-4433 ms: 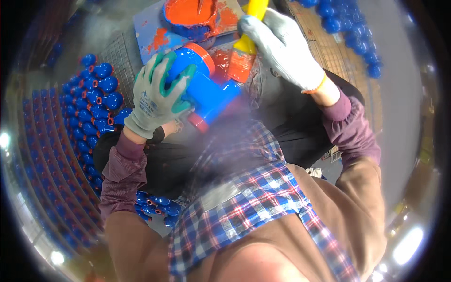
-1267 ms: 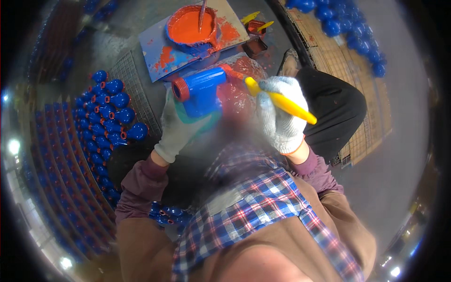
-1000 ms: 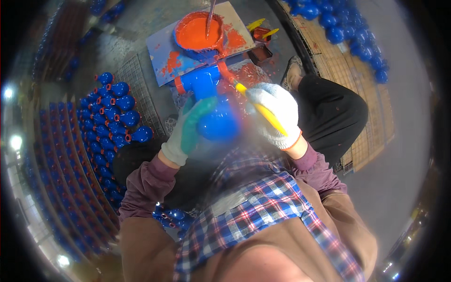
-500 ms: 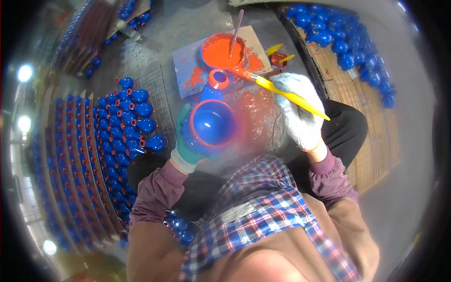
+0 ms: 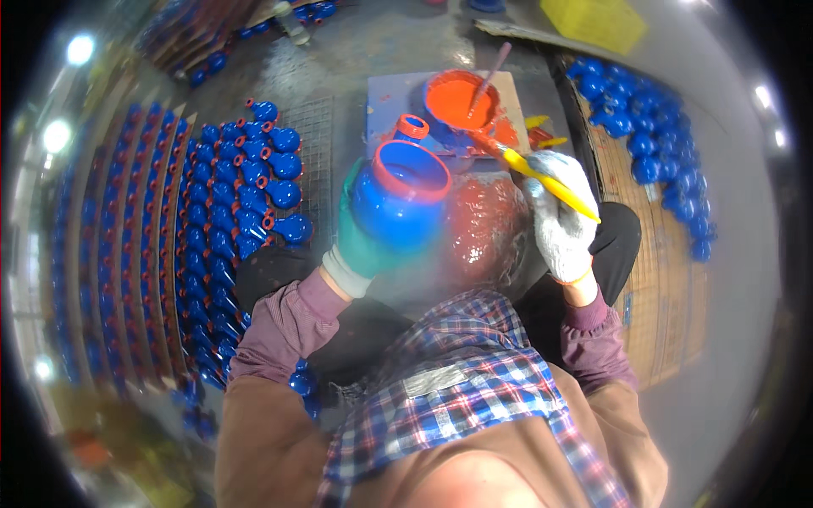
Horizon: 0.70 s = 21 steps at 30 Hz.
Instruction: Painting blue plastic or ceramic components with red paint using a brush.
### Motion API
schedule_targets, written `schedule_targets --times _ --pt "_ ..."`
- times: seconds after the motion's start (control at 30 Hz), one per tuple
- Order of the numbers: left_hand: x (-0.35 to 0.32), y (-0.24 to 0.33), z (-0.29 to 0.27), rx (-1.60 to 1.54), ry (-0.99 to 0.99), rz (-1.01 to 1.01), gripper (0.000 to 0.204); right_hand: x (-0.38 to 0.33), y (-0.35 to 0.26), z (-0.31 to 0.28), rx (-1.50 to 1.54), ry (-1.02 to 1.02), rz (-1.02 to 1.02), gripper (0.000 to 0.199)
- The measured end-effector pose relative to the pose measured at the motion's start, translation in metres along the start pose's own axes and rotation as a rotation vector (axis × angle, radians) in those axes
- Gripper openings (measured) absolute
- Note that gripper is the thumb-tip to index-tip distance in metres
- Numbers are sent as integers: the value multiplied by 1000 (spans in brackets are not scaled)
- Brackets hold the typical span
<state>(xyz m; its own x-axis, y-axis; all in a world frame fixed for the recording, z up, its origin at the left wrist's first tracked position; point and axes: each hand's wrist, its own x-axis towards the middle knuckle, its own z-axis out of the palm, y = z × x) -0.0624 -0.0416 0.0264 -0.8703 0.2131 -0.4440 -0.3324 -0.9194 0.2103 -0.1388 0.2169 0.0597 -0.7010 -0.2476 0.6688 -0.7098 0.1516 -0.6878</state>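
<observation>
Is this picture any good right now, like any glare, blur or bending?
Head view: lamps at left flare white; head view: haze softens the underside of the held blue fitting and the left hand, while the brush looks crisper; head view: the stack at left bows toward the rim, and the corners fall black.

One left hand (image 5: 351, 224) and one right hand (image 5: 555, 222) make two, both gloved. There is one paintbrush (image 5: 552, 183), and one blue fitting (image 5: 396, 218) showing two red rims (image 5: 412, 194). Count one bucket (image 5: 434, 125), one slim stick (image 5: 494, 74), one paint-spotted board (image 5: 385, 103), two yellow handles (image 5: 552, 142), one plaid apron (image 5: 457, 385) and one yellow bin (image 5: 593, 23). Glossy blue pieces (image 5: 284, 165) form crowded groups, one left and one right, each dozens strong, too overlapped for an exact count.
</observation>
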Motion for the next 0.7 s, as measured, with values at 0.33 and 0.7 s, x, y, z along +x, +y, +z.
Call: schedule_targets --times 0.33,0.7 --pt "-55 64 47 74 -97 235 75 54 -17 -18 -404 -208 -329 33" --pt "3 147 -80 640 356 339 56 58 14 -17 -449 -429 -340 34"
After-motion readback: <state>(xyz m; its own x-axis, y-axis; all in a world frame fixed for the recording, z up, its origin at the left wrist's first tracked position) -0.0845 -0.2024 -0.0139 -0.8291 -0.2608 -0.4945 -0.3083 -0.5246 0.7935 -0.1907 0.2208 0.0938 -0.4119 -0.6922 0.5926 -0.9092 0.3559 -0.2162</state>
